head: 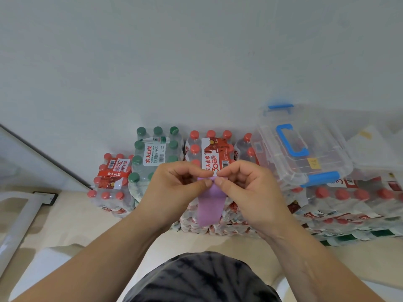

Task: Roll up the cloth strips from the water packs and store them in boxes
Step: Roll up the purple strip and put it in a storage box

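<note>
A purple cloth strip (210, 204) hangs down in front of the stacked water packs. My left hand (174, 188) and my right hand (244, 188) both pinch its top end between thumbs and fingers, close together, where the strip looks folded or curled over. The lower part of the strip hangs loose and flat. A clear plastic box (301, 147) with a blue handle and blue latches, its lid closed, sits on the water packs to the right of my hands.
Shrink-wrapped packs of red-capped bottles (216, 149) and green-capped bottles (157, 149) stand against a white wall. More red-capped packs (353, 201) lie under the box at right. A lower pack (111, 184) sits at left on the beige floor. A white frame (19, 214) is at far left.
</note>
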